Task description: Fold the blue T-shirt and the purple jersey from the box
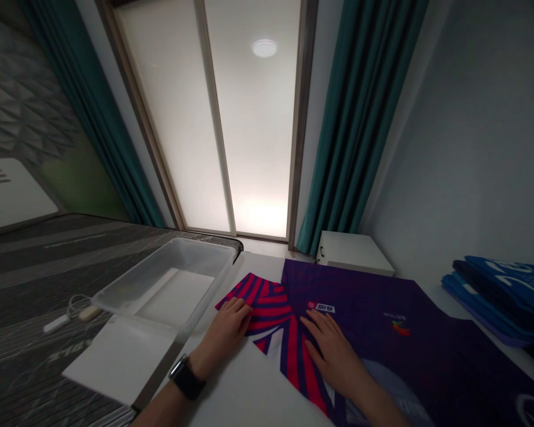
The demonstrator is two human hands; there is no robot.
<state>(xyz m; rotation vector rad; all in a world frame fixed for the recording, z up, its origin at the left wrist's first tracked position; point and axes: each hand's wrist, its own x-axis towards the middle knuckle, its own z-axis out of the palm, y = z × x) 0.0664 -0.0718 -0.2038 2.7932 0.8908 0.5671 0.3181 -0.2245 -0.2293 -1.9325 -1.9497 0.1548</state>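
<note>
A purple sports shirt (360,290) with pink-and-purple striped sleeve and side parts lies spread on the white table (231,391). Its small chest badge and colourful logo face up. My left hand (229,320), with a dark watch on the wrist, is at the striped sleeve (271,308); its fingers are bent together over the fabric edge, and the fingertips are partly hidden. Flat on the shirt near the badge rests my right hand (329,350), fingers stretched out and slightly apart. Under the right forearm, a pale printed patch shows on the shirt.
Left of the table stands a clear plastic bin (200,302) with something white inside. A power strip (57,323) with a cable lies beyond it on the dark patterned surface. Folded blue clothes (502,296) are stacked at the right. A white cabinet (356,252) stands behind the table.
</note>
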